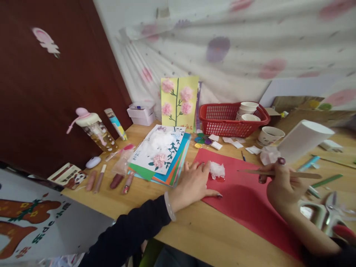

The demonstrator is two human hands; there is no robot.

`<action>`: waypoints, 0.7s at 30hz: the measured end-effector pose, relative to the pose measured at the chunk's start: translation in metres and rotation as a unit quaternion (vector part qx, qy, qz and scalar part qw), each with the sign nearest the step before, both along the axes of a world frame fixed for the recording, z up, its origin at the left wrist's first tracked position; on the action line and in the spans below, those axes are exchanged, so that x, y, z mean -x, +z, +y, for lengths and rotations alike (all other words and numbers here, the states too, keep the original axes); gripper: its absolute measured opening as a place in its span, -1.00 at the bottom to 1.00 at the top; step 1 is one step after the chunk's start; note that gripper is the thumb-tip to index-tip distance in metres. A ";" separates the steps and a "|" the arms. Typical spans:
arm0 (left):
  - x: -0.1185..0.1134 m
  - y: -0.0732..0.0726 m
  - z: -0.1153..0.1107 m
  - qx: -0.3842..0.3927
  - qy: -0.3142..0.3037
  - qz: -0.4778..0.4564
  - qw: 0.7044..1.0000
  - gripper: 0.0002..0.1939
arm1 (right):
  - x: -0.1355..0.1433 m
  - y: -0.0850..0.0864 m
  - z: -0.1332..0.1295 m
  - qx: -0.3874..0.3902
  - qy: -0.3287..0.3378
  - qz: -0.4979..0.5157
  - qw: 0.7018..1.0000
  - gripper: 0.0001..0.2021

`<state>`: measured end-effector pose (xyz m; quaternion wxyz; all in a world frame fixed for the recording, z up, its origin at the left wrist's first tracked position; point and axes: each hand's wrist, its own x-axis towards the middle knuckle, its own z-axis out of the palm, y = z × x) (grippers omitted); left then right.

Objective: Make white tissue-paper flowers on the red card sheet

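Note:
A sheet of red paper point(244, 200) lies on the wooden table. My left hand point(191, 183) rests flat across its left edge, fingers spread, with the fingertips beside a small crumpled piece of white tissue point(217, 170). A glossy wet-looking patch shows under the tissue's lower edge. Over the right part of the paper, my right hand point(286, 189) grips a thin wooden stick point(306, 174) between thumb and fingers. Its pointed end aims left toward the tissue, apart from it; its other end is broad and flat.
Stacked coloured sheets point(180, 155) with a flower picture lie left. Behind stand a yellow flower card point(178, 100), a red basket point(222, 128) with paper cups, another cup point(271, 136) and a paper roll point(303, 142). Scissors point(330, 207) lie right; a bottle point(97, 129) stands left.

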<state>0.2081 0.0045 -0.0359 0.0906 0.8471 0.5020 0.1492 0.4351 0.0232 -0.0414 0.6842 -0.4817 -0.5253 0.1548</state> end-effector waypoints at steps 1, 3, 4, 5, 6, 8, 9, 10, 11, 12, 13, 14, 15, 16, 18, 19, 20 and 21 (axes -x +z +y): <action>0.003 0.003 0.001 -0.008 0.001 -0.009 1.000 -0.11 | 0.002 0.000 0.000 0.006 -0.010 0.015 1.000 -0.51; 0.018 0.011 0.006 -0.027 0.027 -0.021 0.999 -0.46 | 0.003 0.000 0.001 0.016 -0.020 0.039 0.999 -0.50; 0.028 0.015 0.010 -0.038 0.052 -0.022 0.998 -0.63 | 0.003 -0.001 0.002 0.018 -0.015 0.041 0.999 -0.49; 0.041 0.020 0.016 -0.049 0.078 -0.018 0.996 -0.75 | 0.003 -0.001 0.002 0.019 -0.011 0.040 0.999 -0.48; 0.056 0.025 0.023 -0.060 0.103 -0.010 0.993 -0.76 | 0.003 -0.002 0.003 0.019 -0.008 0.037 0.999 -0.48; 0.086 0.033 0.039 -0.076 0.148 -0.003 0.986 -0.72 | 0.003 -0.003 0.002 0.021 -0.005 0.021 1.000 -0.46; 0.101 0.036 0.047 -0.074 0.151 -0.005 0.986 -0.68 | 0.003 -0.004 0.002 0.022 -0.006 0.014 1.000 -0.46; 0.113 0.039 0.055 -0.061 0.139 -0.001 0.988 -0.63 | 0.004 -0.004 0.001 0.024 -0.005 0.006 1.000 -0.45; 0.123 0.040 0.063 -0.051 0.124 0.003 0.991 -0.58 | 0.005 -0.003 0.000 0.026 -0.004 0.001 1.000 -0.44; 0.131 0.040 0.069 -0.042 0.109 0.008 0.993 -0.53 | 0.006 -0.002 -0.001 0.029 0.001 -0.005 1.000 -0.43; 0.137 0.039 0.075 -0.036 0.096 0.013 0.995 -0.49 | 0.007 -0.001 -0.002 0.033 0.009 -0.008 0.999 -0.42; 0.140 0.037 0.079 -0.033 0.086 0.017 0.996 -0.45 | 0.009 0.000 -0.003 0.035 0.017 -0.011 0.999 -0.42; 0.142 0.035 0.083 -0.031 0.079 0.022 0.996 -0.44 | 0.010 0.001 -0.004 0.036 0.027 -0.016 0.999 -0.41; 0.142 0.032 0.086 -0.029 0.074 0.026 0.997 -0.44 | 0.010 0.002 -0.005 0.037 0.035 -0.022 0.998 -0.41; 0.140 0.028 0.090 -0.027 0.069 0.032 0.997 -0.49 | 0.011 0.003 -0.006 0.035 0.048 -0.035 0.998 -0.40; 0.139 0.027 0.092 -0.026 0.068 0.034 0.997 -0.52 | 0.011 0.003 -0.007 0.034 0.051 -0.040 0.997 -0.40; 0.138 0.027 0.093 -0.026 0.069 0.035 0.997 -0.56 | 0.010 0.004 -0.007 0.034 0.055 -0.041 0.997 -0.39; 0.137 0.028 0.095 -0.026 0.070 0.034 0.997 -0.59 | 0.010 0.004 -0.007 0.033 0.059 -0.041 0.997 -0.40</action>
